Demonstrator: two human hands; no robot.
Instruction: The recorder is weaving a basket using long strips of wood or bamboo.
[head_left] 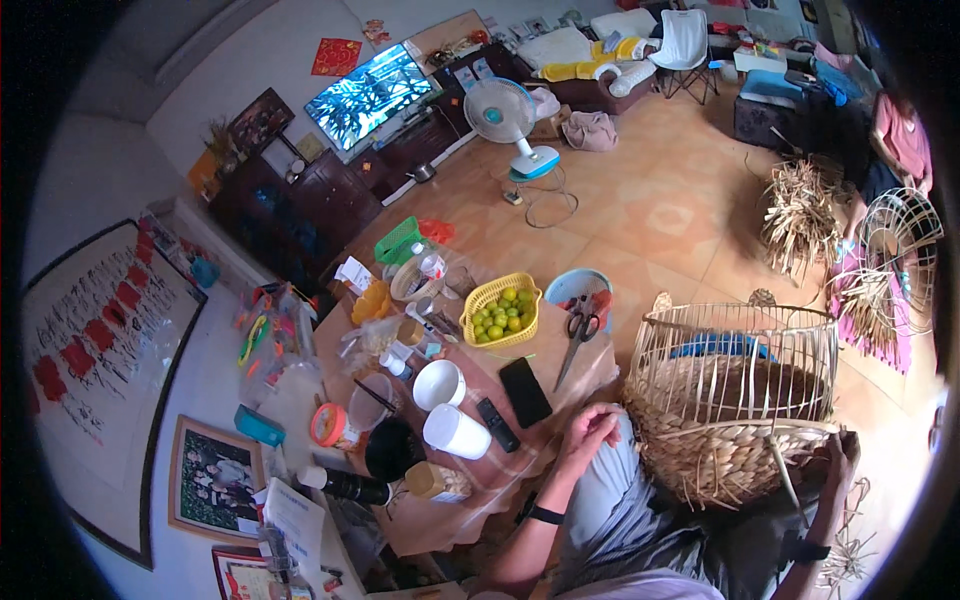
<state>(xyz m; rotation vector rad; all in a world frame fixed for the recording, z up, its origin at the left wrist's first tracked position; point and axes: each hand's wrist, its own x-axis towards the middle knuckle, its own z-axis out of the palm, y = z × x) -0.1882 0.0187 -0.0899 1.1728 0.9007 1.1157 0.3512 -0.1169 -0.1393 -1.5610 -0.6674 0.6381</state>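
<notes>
A half-woven basket [735, 460] rests against my lap, its lower part thick braided straw and its upper part bare upright ribs joined by thin rings. At its right side my right hand [838, 460] is closed on a straw strand along the top of the weave; the fingertips are partly hidden. A pale stalk [787, 470] sticks out from the weave near that hand. My left hand [592, 436] hovers by my knee, just left of the basket, its fingers curled in. Whether anything thin is between them cannot be made out. Something blue shows through the ribs.
On the table [590, 365] at left are scissors [577, 345], a black phone [525, 391], a remote control [498, 425], white containers and a yellow basket [474, 320] of green fruit. A fan [530, 155] stands beyond. At right, another person [900, 145] sits by straw bundles [798, 215].
</notes>
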